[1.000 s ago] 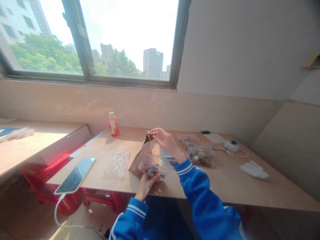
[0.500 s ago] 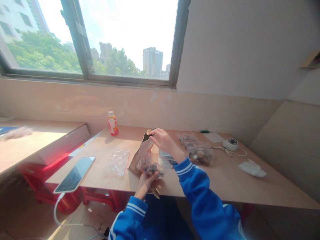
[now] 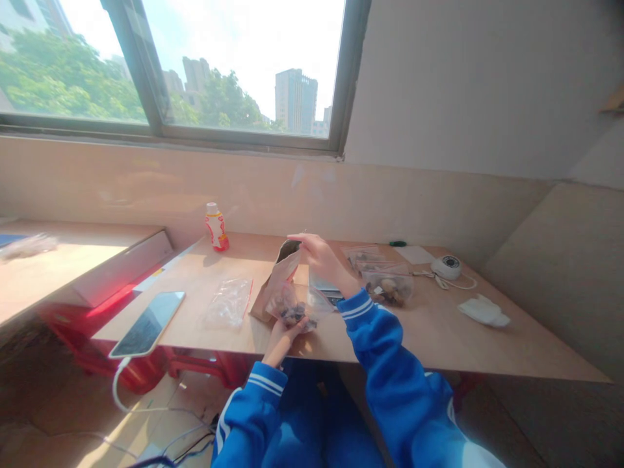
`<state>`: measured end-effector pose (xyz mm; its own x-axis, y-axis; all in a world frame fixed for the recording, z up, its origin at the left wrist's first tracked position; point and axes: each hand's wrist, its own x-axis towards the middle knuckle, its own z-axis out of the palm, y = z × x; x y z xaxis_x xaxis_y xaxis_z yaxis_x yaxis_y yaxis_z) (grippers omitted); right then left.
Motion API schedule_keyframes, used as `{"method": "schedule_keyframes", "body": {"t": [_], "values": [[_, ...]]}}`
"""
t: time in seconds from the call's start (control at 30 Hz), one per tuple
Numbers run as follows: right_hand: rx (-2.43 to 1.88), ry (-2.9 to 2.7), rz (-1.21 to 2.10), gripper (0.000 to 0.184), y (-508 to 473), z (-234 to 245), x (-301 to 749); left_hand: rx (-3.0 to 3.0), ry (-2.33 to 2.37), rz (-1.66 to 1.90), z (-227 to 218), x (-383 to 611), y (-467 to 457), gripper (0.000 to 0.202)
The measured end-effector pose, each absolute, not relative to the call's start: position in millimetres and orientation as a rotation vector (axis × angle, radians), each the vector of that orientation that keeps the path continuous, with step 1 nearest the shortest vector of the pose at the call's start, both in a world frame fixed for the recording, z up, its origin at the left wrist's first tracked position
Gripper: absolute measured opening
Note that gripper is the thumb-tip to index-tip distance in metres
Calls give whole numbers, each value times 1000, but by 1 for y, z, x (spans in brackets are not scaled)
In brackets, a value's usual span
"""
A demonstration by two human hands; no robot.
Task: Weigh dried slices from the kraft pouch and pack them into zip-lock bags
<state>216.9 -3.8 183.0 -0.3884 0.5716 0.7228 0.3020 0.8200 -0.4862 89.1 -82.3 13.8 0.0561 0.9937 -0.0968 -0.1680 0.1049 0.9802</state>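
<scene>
My left hand (image 3: 285, 338) is closed around a clear plastic bag (image 3: 295, 313) of dark, dried-looking pieces, near the table's front edge. Just behind it a brown paper bag (image 3: 275, 286) stands tilted, with its mouth open at the top. At that mouth is my right hand (image 3: 322, 257), its fingers stretched out over the right rim; nothing shows in them. The paper bag's contents are hidden. Partly behind my right forearm lies a flat grey device (image 3: 327, 286), perhaps a scale.
Right of my arm lie filled clear bags (image 3: 390, 286), a white round camera-like device (image 3: 446, 268) with a cable, and a crumpled white tissue (image 3: 484, 311). Left are a flat clear bag (image 3: 231, 302), a drink bottle (image 3: 217, 227) and a cabled phone (image 3: 149, 324) overhanging the table edge.
A round tan piece between my right fingers at the bag's mouth is no longer visible; those fingers have straightened. My left hand still holds the plastic bag. The view has tilted slightly down.
</scene>
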Motion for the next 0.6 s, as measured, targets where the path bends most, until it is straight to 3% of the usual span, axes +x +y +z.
{"method": "schedule_keyframes", "body": {"t": [0.17, 0.27, 0.37, 0.47, 0.6], "values": [[-751, -1594, 225, 21, -66, 171, 239, 1014, 1089, 1183, 22, 91, -87, 51], [-649, -1734, 222, 21, -122, 111, 253, 1017, 1113, 1178, 23, 91, -88, 50], [-625, -2267, 269, 18, -167, 26, 261, 1059, 1122, 1165, 23, 90, -89, 48], [-1155, -2336, 512, 27, -182, -46, 265, 1074, 1144, 1141, 22, 88, -89, 48], [-1734, -2173, 685, 38, -171, -97, 264, 1024, 1120, 1172, 23, 88, -89, 49]]}}
